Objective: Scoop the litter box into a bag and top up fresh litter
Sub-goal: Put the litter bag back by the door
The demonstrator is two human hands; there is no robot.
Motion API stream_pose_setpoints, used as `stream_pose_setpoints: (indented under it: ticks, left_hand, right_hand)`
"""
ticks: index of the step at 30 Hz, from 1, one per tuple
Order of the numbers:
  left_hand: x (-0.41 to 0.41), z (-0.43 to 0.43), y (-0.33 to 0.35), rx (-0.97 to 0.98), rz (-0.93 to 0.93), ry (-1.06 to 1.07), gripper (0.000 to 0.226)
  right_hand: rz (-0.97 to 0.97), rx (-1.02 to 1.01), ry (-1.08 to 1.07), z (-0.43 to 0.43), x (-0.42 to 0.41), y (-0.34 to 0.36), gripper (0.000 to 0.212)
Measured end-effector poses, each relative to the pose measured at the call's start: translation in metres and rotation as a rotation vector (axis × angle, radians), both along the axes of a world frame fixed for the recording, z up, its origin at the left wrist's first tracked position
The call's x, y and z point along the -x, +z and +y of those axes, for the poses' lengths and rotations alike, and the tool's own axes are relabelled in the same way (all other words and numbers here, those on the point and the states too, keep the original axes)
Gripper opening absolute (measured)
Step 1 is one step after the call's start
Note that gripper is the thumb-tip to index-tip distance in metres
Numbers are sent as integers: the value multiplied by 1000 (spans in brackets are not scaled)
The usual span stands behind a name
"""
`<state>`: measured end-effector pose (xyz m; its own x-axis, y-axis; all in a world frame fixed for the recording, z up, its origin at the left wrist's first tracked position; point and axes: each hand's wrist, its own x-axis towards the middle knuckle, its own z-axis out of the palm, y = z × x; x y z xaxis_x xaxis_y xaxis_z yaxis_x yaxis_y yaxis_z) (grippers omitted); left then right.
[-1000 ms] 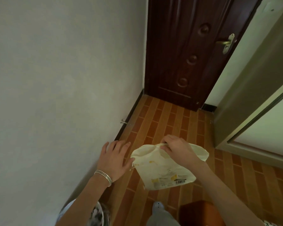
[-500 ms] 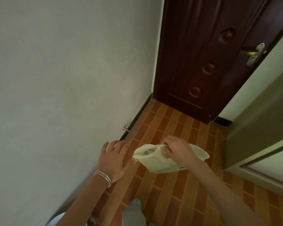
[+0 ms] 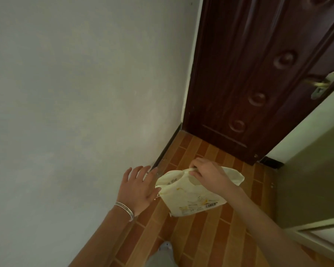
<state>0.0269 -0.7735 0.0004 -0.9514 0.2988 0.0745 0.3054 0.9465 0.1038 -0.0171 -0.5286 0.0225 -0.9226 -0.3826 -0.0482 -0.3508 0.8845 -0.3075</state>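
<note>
A cream plastic bag (image 3: 189,197) with yellow print and a barcode hangs in the air above the floor. My right hand (image 3: 210,176) grips its top edge at the handle opening. My left hand (image 3: 138,187), a silver bangle on its wrist, is spread flat with straight fingers just left of the bag, its thumb side touching the bag's edge. No litter box or scoop is in view.
A pale wall (image 3: 75,103) fills the left. A dark brown door (image 3: 258,83) with a brass handle (image 3: 322,84) stands shut ahead. An olive door panel (image 3: 312,180) is at the right. Orange-brown brick-pattern floor (image 3: 201,237) runs between; my foot (image 3: 165,246) shows at the bottom.
The view has moved closer to the brown door and the left wall. The bag hung down, tilted flatter, and now hangs lower again. Both hands keep their places on it.
</note>
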Motion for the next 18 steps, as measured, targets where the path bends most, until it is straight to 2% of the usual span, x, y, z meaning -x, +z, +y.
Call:
stream_pose_setpoints:
  ticks: [5, 11, 18]
  left_hand:
    - [49, -9, -3, 16, -44, 31, 55]
    - [77, -15, -13, -5, -111, 109, 74]
    - [119, 0, -30, -26, -160, 255, 78]
  right_hand:
    - [-14, -10, 11, -7, 54, -7, 8]
    - [-46, -36, 82, -15, 109, -18, 11]
    - [-61, -40, 207, -20, 184, -36, 9]
